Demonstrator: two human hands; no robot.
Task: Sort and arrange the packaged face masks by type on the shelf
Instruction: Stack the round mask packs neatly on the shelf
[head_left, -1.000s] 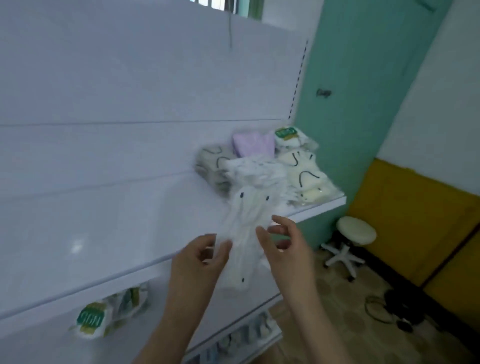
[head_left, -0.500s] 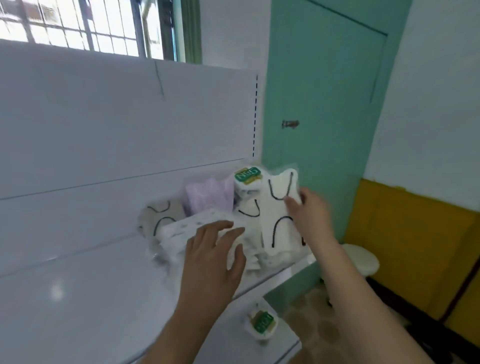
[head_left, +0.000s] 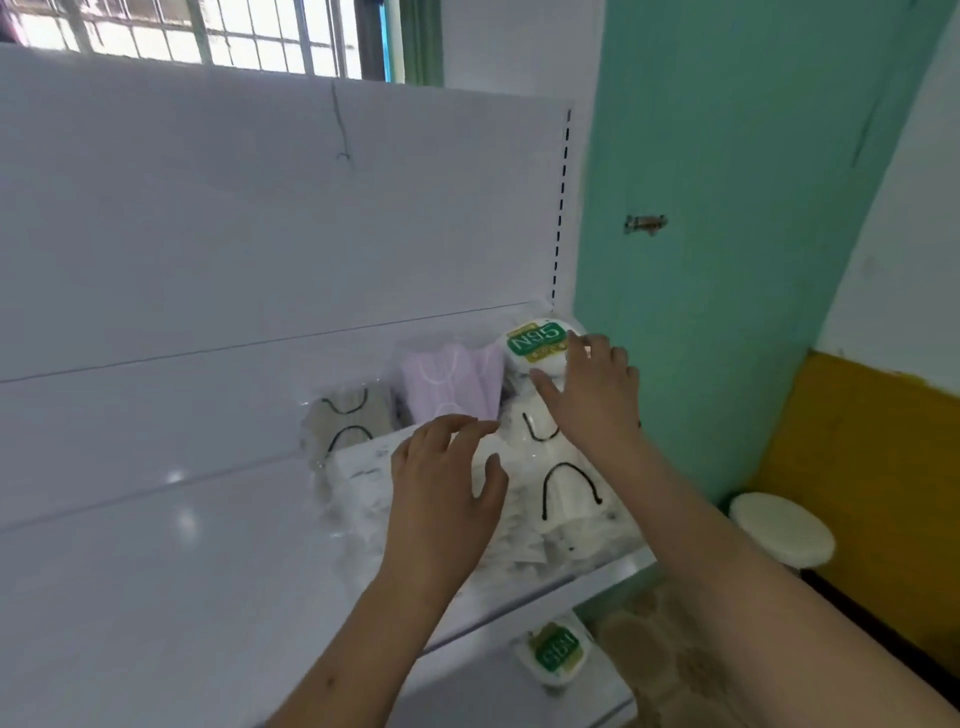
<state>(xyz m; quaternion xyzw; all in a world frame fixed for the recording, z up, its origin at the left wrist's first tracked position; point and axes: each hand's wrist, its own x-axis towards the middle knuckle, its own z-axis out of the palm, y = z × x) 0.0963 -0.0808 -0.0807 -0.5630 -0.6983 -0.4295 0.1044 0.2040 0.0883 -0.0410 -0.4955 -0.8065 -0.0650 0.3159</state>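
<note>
Left hand (head_left: 447, 488) relaxed over patterned pack (head_left: 363, 467), right hand (head_left: 592, 389) spread, fingertips touching N95 pack (head_left: 537, 343), far right of shelf (head_left: 156, 545)

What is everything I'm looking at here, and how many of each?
Shelf: one, white, running across the view at hand level.
N95 pack: one, white with a green label, back right of the shelf.
Purple masks: one pack, pale purple, left of the N95 pack.
Grey masks: one pack, grey-beige with black loops, at the back left of the pile.
White masks: a pile, white with black loops, front right of the shelf.
Lower N95 pack: one, white and green, on the shelf below.
Door: one, teal, at right.
Stool: one, cream, on the floor.
Left hand: over the pile.
Right hand: fingertips at the N95 pack.
</note>
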